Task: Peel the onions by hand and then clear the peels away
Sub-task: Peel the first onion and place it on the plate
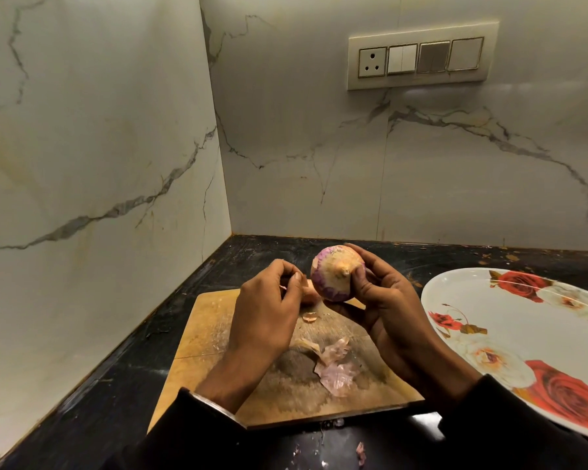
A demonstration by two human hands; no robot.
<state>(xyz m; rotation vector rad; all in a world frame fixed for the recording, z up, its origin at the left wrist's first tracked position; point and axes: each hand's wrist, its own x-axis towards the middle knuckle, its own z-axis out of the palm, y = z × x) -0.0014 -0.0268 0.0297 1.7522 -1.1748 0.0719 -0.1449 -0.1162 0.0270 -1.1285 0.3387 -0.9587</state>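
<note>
the right hand (381,300) has its fingers and thumb curled round the onion (336,273), thumb pressed beside the pale tip, holding it up above the far end of the cutting board (214,337) with the tip turned toward the camera, a pose that looks chosen to keep the papery crown within reach of the other hand. the left hand (269,300) sits just beside the onion, fingers narrow, thumb and fingertips pinched together on what seems to be a small pink scrap of skin (46,286); too small to be sure. the onion shows purple flesh round its sides and dry tan skin at the tip, so the peeling reads as partly done. below the hands, loose peels (335,364) lie near the middle of the board, with a smaller curl (309,317) farther back, likely dropped there so they stay in one heap for clearing. a few bits (360,452) have landed on the black countertop (116,385) past the board's near edge. a floral plate (482,300) waits at the countertop's right edge, probably for peeled onions. on the marble wall, a switch panel (421,57) with a socket. no brand, label or writing readable anywhere.
</note>
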